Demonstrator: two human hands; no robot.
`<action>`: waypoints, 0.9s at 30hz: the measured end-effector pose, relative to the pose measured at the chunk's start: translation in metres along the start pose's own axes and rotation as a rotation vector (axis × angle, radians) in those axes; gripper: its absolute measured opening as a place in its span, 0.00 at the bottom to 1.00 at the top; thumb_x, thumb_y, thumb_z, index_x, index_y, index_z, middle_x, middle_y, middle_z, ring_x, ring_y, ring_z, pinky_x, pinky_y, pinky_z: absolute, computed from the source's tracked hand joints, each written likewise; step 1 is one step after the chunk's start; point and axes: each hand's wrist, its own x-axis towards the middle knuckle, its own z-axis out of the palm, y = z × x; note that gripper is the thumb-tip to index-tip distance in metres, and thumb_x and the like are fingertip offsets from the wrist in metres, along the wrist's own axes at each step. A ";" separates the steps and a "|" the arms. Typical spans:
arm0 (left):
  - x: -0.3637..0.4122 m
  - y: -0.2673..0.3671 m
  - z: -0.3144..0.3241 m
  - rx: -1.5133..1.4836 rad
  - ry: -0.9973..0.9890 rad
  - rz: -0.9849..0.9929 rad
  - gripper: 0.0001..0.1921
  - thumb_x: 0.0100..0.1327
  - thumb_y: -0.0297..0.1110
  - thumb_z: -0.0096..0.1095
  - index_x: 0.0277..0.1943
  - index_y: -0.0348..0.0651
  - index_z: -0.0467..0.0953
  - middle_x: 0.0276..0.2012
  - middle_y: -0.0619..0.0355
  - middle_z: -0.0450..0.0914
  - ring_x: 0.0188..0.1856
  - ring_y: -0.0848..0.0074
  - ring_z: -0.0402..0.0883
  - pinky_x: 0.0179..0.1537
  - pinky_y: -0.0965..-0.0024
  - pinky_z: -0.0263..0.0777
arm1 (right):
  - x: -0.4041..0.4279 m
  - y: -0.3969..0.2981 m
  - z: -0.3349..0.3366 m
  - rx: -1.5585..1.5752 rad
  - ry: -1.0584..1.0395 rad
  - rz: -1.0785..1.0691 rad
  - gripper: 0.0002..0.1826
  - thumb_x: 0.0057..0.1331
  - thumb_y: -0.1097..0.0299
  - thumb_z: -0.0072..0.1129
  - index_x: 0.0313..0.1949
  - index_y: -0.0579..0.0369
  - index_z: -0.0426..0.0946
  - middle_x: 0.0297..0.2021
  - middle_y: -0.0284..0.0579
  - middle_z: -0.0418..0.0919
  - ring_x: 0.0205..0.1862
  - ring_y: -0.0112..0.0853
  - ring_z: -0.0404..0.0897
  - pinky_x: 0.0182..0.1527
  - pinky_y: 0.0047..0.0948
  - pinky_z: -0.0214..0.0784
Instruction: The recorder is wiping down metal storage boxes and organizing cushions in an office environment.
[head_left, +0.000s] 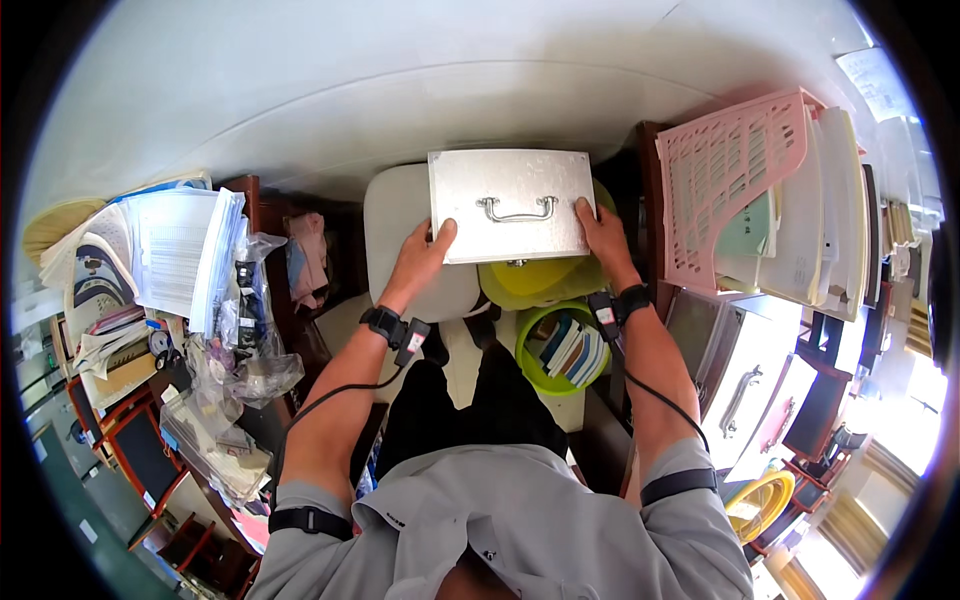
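Both hands grip a silver metal case (511, 172) by its opposite sides. My left hand (418, 259) holds its left side, thumb on the upper face; my right hand (607, 240) has the right side, thumb also on that face. A chrome folding handle (517, 211) lies on the face turned towards me, and a small latch (517, 262) shows at the near edge. Under the case are a pale seat (397, 240) and a yellow-green rounded thing (540, 289), both partly hidden. Whether the case rests on them or is held above, I cannot tell.
Below my right wrist stands a green bin (527, 360) with several books (574, 349). A pink file rack (731, 165) stands to the right, with a silver case (739, 375) nearer me. Paper stacks (169, 247) and plastic bags (259, 367) lie left. A white wall (420, 97) rises ahead.
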 end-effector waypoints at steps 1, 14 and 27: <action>0.000 0.008 -0.001 -0.021 -0.022 -0.001 0.38 0.71 0.59 0.52 0.67 0.27 0.67 0.57 0.37 0.79 0.58 0.56 0.80 0.59 0.61 0.70 | 0.003 0.001 -0.001 0.047 0.005 0.003 0.40 0.67 0.35 0.56 0.52 0.69 0.78 0.39 0.54 0.85 0.39 0.37 0.83 0.45 0.34 0.72; -0.006 0.006 -0.007 -0.145 -0.080 -0.036 0.41 0.69 0.60 0.60 0.67 0.26 0.67 0.57 0.43 0.79 0.56 0.67 0.78 0.58 0.66 0.70 | -0.019 -0.027 0.001 0.094 0.005 0.046 0.40 0.66 0.36 0.57 0.47 0.73 0.80 0.39 0.59 0.84 0.42 0.43 0.83 0.48 0.37 0.71; -0.029 -0.004 -0.018 -0.219 -0.080 -0.086 0.35 0.71 0.54 0.60 0.65 0.28 0.69 0.57 0.40 0.79 0.58 0.62 0.79 0.60 0.63 0.70 | -0.056 -0.035 0.016 0.011 0.024 0.054 0.36 0.68 0.39 0.57 0.50 0.70 0.80 0.41 0.57 0.85 0.43 0.41 0.84 0.50 0.36 0.72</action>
